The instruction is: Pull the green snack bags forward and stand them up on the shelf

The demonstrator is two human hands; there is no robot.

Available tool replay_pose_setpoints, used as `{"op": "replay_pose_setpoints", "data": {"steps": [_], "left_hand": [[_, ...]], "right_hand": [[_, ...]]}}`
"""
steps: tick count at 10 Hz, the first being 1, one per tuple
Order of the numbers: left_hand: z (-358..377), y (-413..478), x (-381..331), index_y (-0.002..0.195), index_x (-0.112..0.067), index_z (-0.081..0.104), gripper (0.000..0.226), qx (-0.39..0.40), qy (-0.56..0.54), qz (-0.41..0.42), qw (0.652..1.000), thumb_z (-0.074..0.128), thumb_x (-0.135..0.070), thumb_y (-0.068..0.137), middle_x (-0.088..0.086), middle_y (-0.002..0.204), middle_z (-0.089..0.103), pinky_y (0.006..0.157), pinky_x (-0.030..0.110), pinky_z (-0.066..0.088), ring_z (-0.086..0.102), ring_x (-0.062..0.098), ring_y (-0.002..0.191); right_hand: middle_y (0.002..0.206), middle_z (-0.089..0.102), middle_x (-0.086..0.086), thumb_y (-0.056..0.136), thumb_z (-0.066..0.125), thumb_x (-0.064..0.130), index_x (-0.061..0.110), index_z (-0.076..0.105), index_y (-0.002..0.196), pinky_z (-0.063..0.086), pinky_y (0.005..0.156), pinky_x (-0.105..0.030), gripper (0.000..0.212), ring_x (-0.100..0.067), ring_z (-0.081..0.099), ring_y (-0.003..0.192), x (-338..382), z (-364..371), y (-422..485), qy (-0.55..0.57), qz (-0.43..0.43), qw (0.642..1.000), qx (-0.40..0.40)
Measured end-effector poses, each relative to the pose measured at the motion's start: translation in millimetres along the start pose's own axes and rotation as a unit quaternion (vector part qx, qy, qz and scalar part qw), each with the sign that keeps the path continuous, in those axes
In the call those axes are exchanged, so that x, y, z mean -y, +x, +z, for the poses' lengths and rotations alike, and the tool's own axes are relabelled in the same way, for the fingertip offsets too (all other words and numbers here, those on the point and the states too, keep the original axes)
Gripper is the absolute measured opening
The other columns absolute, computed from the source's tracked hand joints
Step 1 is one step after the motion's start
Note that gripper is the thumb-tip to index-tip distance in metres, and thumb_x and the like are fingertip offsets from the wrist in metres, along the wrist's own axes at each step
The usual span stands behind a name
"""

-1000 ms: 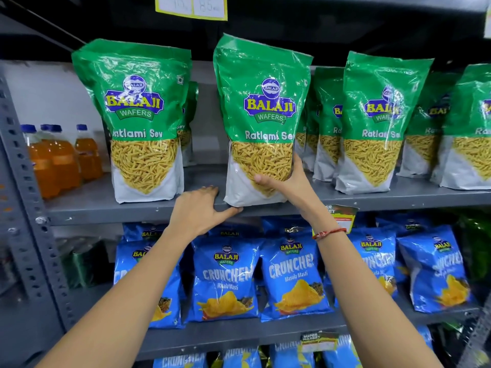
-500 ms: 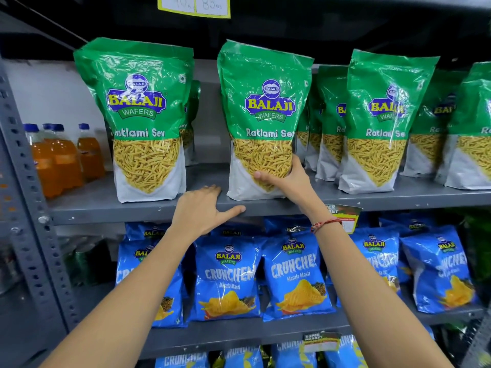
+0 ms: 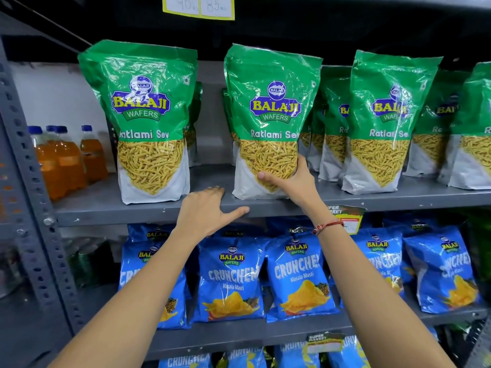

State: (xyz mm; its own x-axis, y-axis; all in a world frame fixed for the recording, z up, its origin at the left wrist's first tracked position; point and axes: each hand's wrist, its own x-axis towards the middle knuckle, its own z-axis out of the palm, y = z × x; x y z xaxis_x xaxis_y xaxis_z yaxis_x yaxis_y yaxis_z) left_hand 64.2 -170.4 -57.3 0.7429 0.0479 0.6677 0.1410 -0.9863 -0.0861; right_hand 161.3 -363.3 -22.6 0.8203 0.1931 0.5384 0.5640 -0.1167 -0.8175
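Green Balaji Ratlami Sev bags stand along a grey metal shelf (image 3: 106, 205). The middle green bag (image 3: 271, 107) stands upright at the shelf's front edge, and my right hand (image 3: 289, 179) grips its lower right corner. My left hand (image 3: 210, 208) rests flat on the shelf edge just left of that bag, fingers apart, holding nothing. Another green bag (image 3: 143, 102) stands upright to the left. A third front bag (image 3: 385, 115) stands to the right, with several more green bags behind and beside it.
Orange drink bottles (image 3: 63, 160) stand at the shelf's left end beside a perforated grey upright (image 3: 29, 181). Blue Crunchex bags (image 3: 231, 277) fill the shelf below. A yellow price tag (image 3: 199, 6) hangs above.
The middle green bag has settled down and back onto the shelf, standing upright. My right hand stays on its lower corner; my left hand stays on the shelf edge.
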Motion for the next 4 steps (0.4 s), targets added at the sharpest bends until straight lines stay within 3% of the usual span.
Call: {"op": "replay_pose_setpoints", "data": {"steps": [3, 4], "left_hand": [[-4.0, -1.1, -1.8, 0.099, -0.014, 0.060, 0.088, 0.000, 0.001, 0.002, 1.000, 0.020, -0.086, 0.069, 0.004, 0.100, 0.069, 0.064, 0.034, 0.046, 0.065, 0.025, 0.089], [-2.8, 1.1, -1.7, 0.113, -0.012, 0.057, 0.091, 0.009, -0.009, -0.008, 1.000, 0.023, -0.085, 0.070, 0.007, 0.122, 0.064, 0.077, 0.036, 0.049, 0.059, 0.024, 0.111]], "right_hand": [[0.120, 0.055, 0.010, 0.048, 0.085, 0.057, 0.019, 0.034, 0.139, 0.040, 0.095, -0.022, 0.112, -0.008, 0.054, 0.108, 5.8, -1.2, -2.7, -0.021, 0.008, 1.000, 0.007], [0.140, 0.047, 0.000, 0.047, 0.080, 0.063, 0.015, 0.023, 0.147, 0.036, 0.110, -0.035, 0.125, -0.015, 0.047, 0.126, 9.2, -4.7, -6.1, -0.025, -0.008, 1.000, -0.006]]}}
